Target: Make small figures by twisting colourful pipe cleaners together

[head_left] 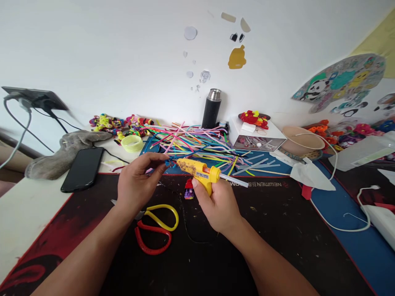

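Note:
My right hand [217, 203] is wrapped round the handle of a yellow glue gun [197, 170], its nozzle pointing left. A clear glue stick [236, 180] sticks out of the gun's back end. In the pinched fingers of my left hand [138, 181] is a small blue pipe cleaner piece [169, 161], close to the nozzle; whether they touch I cannot tell. Below my left hand lie scissors [157, 230] with one yellow and one red handle, their blades partly hidden by my wrist. A small purple and red piece [189, 190] rests on the mat behind the gun.
Loose pipe cleaners [191, 142] are heaped behind my hands, before a black thermos [211, 109]. A phone [82, 169] and yellow-green tape roll [132, 143] lie left. To the right are a white drawer box [257, 137], a bowl [304, 139] and a white cable [342, 229].

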A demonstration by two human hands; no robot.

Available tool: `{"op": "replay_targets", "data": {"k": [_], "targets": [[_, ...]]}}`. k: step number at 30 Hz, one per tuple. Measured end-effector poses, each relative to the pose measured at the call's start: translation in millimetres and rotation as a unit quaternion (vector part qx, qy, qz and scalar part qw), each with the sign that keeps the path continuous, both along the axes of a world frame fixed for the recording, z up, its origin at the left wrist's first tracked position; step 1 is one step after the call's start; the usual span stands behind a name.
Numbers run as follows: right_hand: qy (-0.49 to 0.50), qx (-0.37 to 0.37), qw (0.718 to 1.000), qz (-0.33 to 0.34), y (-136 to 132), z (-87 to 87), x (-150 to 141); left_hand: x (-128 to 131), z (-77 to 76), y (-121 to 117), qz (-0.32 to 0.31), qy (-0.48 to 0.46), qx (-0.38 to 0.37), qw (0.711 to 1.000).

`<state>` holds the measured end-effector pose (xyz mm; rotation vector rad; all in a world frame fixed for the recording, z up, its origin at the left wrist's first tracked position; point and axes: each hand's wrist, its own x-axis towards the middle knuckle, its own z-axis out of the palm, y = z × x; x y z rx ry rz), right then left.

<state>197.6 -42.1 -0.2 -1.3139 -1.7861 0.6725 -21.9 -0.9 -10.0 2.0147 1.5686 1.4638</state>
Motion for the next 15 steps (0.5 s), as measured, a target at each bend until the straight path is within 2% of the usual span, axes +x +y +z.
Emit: {"op": "replay_targets", "data": {"k": [15], "targets": [[0.000,0.005,1.000,-0.002,0.2,1.4,-0.5,-0.1,0.4,-0.4,0.001,-0.010,0.000,1.000]]}}
